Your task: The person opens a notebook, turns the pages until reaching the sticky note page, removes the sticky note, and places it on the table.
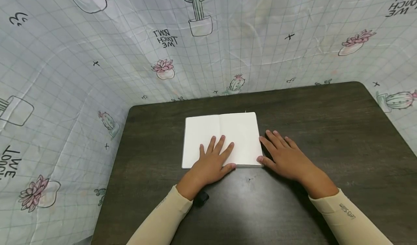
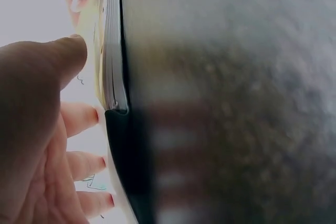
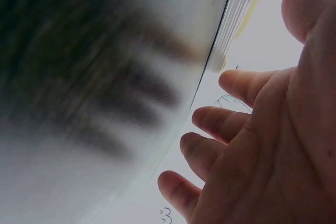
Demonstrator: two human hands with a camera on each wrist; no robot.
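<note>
An open notebook with blank white pages lies flat on the dark table. My left hand rests on its lower middle, fingers spread across the left page and the fold. At the notebook's right edge is my right hand, its fingers straight, the thumb and index fingertip by the page edge. From the side, the left wrist view shows the page block and a dark cover below it, beside my left thumb. In the right wrist view the page edges stand near my right fingertips; whether they touch is hard to tell.
The dark wooden table spreads around the notebook. A small black object sits by the left wrist. Behind and to the left hangs a white gridded cloth printed with cacti and lettering.
</note>
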